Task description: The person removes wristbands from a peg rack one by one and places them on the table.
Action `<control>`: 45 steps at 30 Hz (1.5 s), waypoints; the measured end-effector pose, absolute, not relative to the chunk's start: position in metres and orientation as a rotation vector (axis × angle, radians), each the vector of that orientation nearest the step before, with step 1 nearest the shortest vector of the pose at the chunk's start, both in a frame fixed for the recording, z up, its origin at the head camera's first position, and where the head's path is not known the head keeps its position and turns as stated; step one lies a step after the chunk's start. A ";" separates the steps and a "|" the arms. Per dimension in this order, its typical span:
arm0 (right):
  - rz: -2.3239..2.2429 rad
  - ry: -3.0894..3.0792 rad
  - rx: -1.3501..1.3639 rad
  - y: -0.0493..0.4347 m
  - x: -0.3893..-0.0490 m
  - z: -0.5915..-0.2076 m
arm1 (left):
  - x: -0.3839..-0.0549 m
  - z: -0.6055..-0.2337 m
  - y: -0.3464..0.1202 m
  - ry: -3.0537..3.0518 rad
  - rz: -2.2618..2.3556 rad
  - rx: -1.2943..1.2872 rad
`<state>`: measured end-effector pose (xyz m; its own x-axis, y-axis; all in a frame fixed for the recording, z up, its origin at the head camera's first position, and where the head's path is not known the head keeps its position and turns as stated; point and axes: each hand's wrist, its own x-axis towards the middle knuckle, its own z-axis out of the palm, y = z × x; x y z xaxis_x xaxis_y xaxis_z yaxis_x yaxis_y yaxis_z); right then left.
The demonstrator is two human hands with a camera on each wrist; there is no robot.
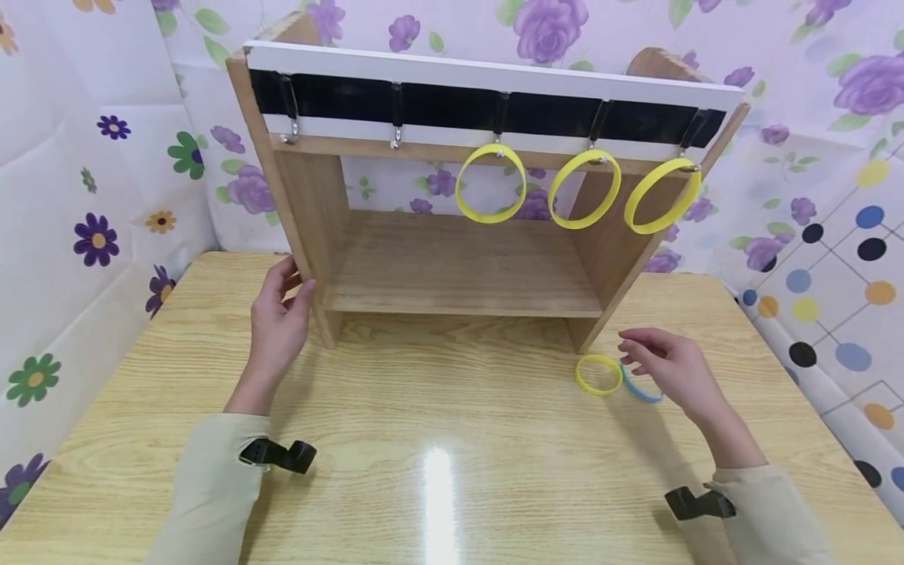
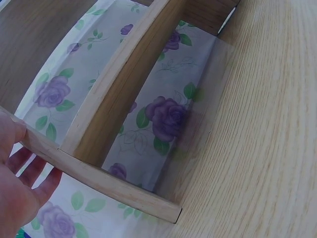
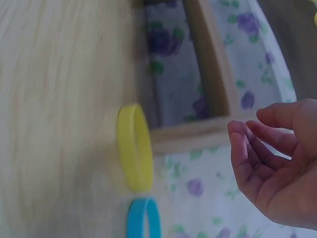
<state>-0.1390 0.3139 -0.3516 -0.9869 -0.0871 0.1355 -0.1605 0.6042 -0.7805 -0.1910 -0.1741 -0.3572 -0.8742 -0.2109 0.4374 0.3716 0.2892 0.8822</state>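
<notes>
My left hand (image 1: 278,326) holds the left side panel of a wooden hook rack (image 1: 466,263), thumb at its front edge and fingers against the outer face. Yellow rings hang from the third hook (image 1: 490,219), the fourth (image 1: 574,225) and the rightmost (image 1: 644,230). By the rack's right foot, another yellow ring (image 3: 128,153) and a blue ring (image 3: 133,223) lie on the table. Just above the blue ring hovers my right hand (image 1: 674,373), fingers loosely curled and nothing between them. It partly covers the blue ring in the head view.
The two left hooks, one at the far left (image 1: 291,114) and one beside it (image 1: 396,118), carry no rings. Flowered sheeting (image 1: 402,31) stands behind the rack, and a dotted sheet (image 1: 840,314) lines the right side. The wooden table (image 1: 395,408) extends toward me.
</notes>
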 end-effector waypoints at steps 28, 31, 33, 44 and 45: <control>1.538 -2.481 0.511 0.214 -0.146 -0.267 | -0.191 -0.358 -0.174 -2.077 -1.616 -0.125; 1.568 -2.423 0.582 0.200 -0.148 -0.254 | -0.191 -0.358 -0.175 -2.077 -1.616 -0.126; 1.569 -2.398 0.616 0.191 -0.148 -0.246 | -0.190 -0.358 -0.176 -2.080 -1.617 -0.129; 1.667 -2.351 0.616 0.159 -0.161 -0.229 | -0.191 -0.358 -0.175 -2.078 -1.615 -0.145; 1.674 -2.351 0.604 0.157 -0.162 -0.229 | -0.192 -0.358 -0.174 -2.076 -1.616 -0.146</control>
